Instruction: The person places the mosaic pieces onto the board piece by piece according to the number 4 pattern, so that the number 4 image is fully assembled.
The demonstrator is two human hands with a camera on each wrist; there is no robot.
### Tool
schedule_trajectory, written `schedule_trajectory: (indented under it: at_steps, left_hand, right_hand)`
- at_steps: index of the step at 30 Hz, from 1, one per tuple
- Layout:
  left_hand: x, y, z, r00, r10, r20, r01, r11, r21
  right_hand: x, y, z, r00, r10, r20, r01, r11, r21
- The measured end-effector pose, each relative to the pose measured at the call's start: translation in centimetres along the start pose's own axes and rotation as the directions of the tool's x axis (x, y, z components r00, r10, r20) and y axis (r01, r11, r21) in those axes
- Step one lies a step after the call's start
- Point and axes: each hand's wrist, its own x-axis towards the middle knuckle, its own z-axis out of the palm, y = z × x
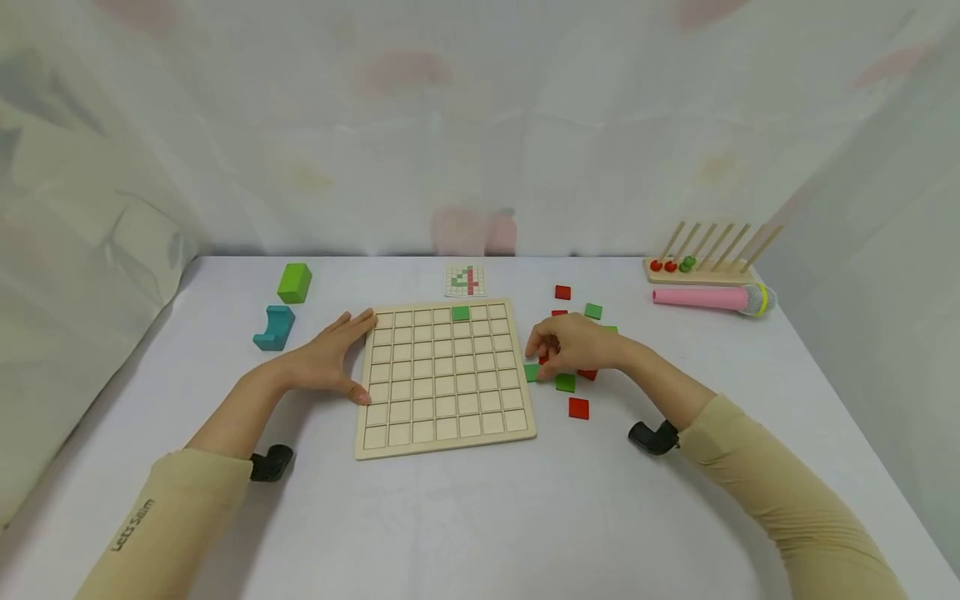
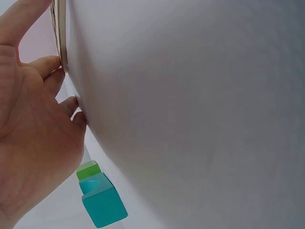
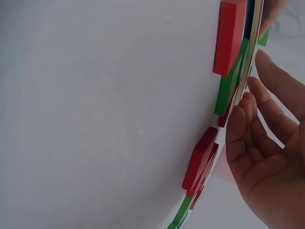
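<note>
A wooden grid board (image 1: 446,444) lies on the table, with one green tile (image 1: 461,313) in a cell of its top row. My left hand (image 1: 324,358) is spread along the board's left edge, thumb and fingertips touching it. In the left wrist view its fingers are at the board's side (image 2: 62,38). My right hand (image 1: 573,342) hovers low over loose tiles right of the board, fingers loosely bent. Its thumb is close to a green tile (image 1: 532,372) beside the board's right edge. The right wrist view shows thumb and fingers apart, near red (image 3: 200,157) and green tiles (image 3: 229,86).
A small pattern card (image 1: 466,281) lies behind the board. At left are a green block (image 1: 295,283) and a teal notched block (image 1: 275,328). A pegged bead rack (image 1: 705,273) and a pink microphone (image 1: 705,297) lie at back right. One red tile (image 1: 578,408) sits nearer the front.
</note>
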Motion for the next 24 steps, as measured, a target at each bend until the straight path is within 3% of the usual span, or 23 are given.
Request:
schedule_trajectory:
  at_steps: [24]
  left_hand:
    - [-0.16,0.10,-0.04,1.000,0.000,-0.003,0.000,1.000,-0.007]
  right_hand:
    - [0.41,-0.54,0.65,1.000,-0.022,-0.002,0.021,0.990,-0.138]
